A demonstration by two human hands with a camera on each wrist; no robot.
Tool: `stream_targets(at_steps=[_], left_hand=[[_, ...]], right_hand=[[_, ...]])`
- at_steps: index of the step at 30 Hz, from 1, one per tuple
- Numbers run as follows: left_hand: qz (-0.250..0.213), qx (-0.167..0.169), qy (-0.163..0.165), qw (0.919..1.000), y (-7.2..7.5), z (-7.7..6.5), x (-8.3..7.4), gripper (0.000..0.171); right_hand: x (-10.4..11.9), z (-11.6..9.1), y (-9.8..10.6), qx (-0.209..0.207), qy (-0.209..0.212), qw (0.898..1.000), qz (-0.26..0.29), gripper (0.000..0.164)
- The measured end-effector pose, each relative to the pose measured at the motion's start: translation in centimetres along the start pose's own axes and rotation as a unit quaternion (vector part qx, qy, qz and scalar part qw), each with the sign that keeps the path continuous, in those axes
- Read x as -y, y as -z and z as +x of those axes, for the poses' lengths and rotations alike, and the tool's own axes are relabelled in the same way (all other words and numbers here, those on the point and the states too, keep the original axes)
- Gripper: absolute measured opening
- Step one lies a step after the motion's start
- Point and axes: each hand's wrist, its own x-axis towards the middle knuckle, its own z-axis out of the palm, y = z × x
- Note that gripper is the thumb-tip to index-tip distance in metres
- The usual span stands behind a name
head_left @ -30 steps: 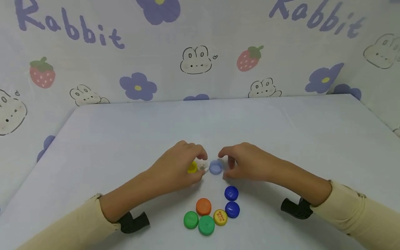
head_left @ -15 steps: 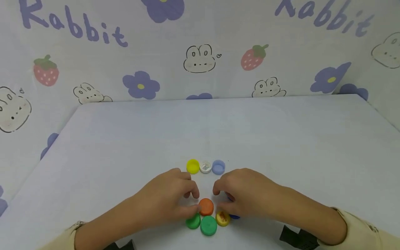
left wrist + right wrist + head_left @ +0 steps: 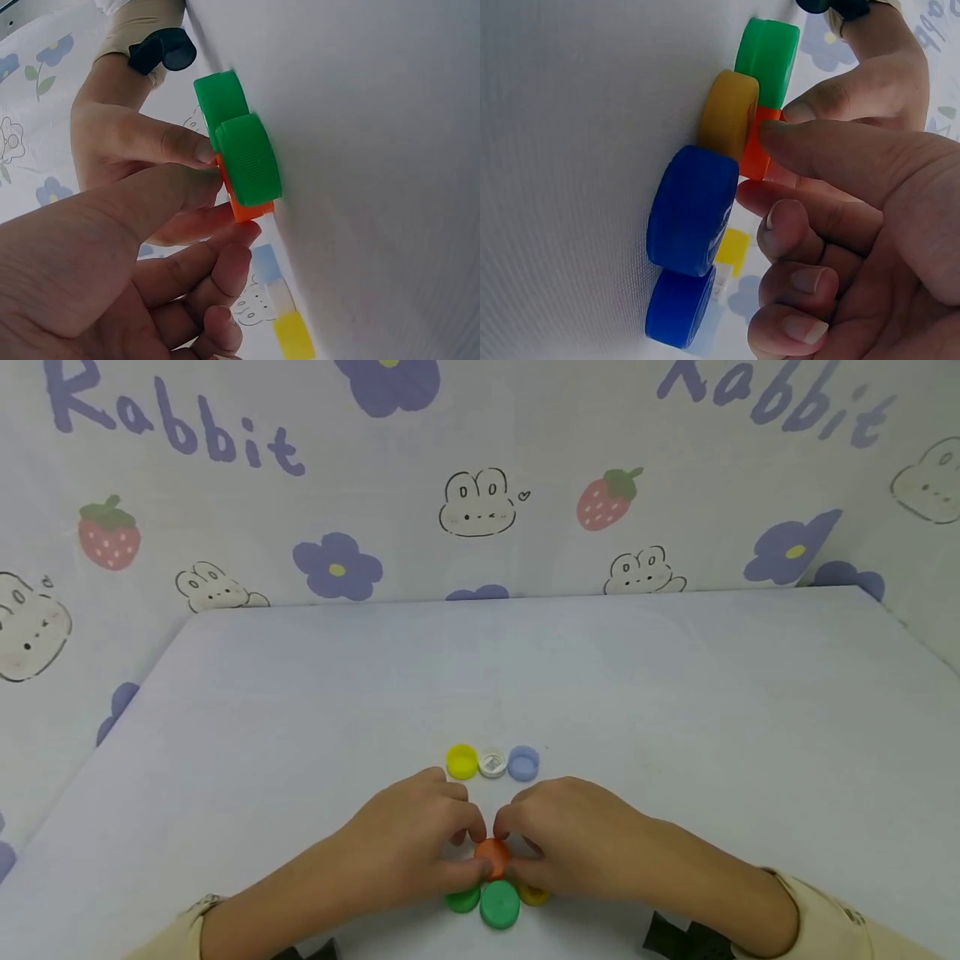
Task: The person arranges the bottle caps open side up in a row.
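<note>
An orange bottle cap (image 3: 492,853) sits on the table between both hands. My left hand (image 3: 416,843) pinches its left side with thumb and index finger, while my right hand (image 3: 581,839) does the same from the right. Right below it, toward me, lies a large green bottle cap (image 3: 500,906). A second green cap (image 3: 462,902) is partly covered by the left thumb. The right hand partly hides a golden-yellow cap (image 3: 534,897). Two dark blue caps, one large in the right wrist view (image 3: 694,210), are hidden from the head view by that hand.
Beyond the hands, a row of three upturned caps stands side by side: bright yellow (image 3: 462,762), white (image 3: 492,764) and pale blue (image 3: 523,762). The white table (image 3: 675,693) reaches back to a cloth wall printed with rabbits and strawberries.
Both hands have come back toward me from the far row of three caps. Over the last half second they have closed in on the orange cap from either side.
</note>
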Motion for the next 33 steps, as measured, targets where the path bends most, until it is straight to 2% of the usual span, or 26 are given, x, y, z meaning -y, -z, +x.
stream_targets(at_steps=[12, 19, 25, 33], left_hand=[[0.003, 0.0, 0.02, 0.9998, -0.24, -0.18, 0.11, 0.015], [0.003, -0.001, 0.018, 0.9998, -0.26, -0.17, 0.17, 0.015], [-0.006, 0.013, 0.025, 0.9996, -0.22, -0.02, 0.1, 0.019], [-0.008, 0.013, 0.017, 0.9997, -0.28, 0.21, -0.04, 0.016]], right_hand=[[0.43, 0.19, -0.18, 0.007, 0.0, 1.0, -0.001, 0.01], [0.45, 0.17, -0.26, 0.004, 0.0, 1.0, 0.0, 0.013], [0.39, 0.14, -0.21, 0.009, -0.001, 1.0, -0.002, 0.013], [0.27, 0.06, -0.23, 0.008, 0.004, 1.0, 0.001, 0.013]])
